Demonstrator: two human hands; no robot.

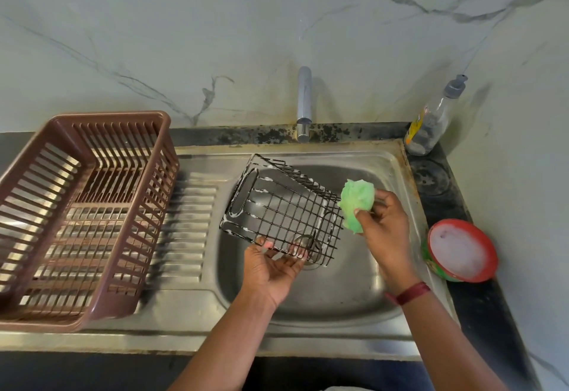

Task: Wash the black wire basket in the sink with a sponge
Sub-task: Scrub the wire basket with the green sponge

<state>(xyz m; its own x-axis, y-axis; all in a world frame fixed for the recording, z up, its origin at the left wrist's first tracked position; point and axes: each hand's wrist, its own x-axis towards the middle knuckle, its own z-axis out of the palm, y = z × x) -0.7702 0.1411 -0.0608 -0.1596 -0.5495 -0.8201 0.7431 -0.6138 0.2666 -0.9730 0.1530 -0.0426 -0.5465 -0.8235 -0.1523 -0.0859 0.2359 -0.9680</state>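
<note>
— What is the far wall [215, 21] like?
— Pale marble with grey veins; it turns the corner on the right.
— And the counter [480, 307]?
— Black stone, stained along the far edge. A brown plastic rack [114, 115] stands at left.

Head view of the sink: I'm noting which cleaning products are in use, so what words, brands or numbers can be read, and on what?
On the pump bottle, a yellow label: print too blurred to read.
On the green tub with a red rim, side print: too small to read.
On the black wire basket, green sponge and brown dish rack: no text seen.
Nothing legible anywhere.
</note>
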